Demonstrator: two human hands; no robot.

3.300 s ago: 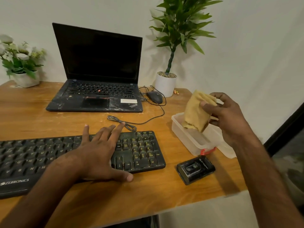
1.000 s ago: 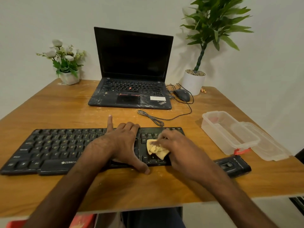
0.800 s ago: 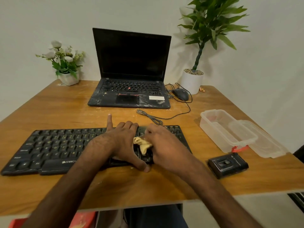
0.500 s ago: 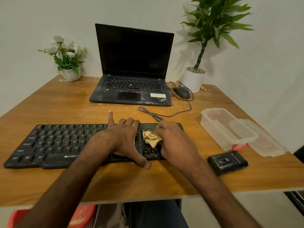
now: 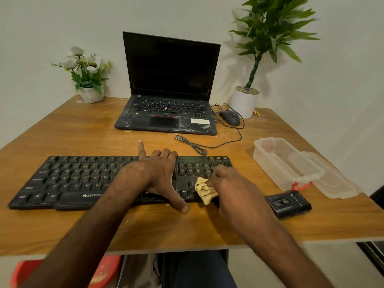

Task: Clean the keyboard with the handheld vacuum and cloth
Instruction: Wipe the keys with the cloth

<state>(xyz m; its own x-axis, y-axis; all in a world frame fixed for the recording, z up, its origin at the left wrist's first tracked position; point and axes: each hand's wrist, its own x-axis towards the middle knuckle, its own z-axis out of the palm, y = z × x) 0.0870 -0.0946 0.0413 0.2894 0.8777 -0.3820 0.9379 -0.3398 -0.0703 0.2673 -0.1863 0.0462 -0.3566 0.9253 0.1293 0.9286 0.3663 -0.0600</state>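
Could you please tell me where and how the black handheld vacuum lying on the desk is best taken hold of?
Probably across the two long sides of the handheld vacuum, fingers coming down from above. It lies flat on the desk, a low box, and the clear container stands close behind it, so the near and top sides are freest.
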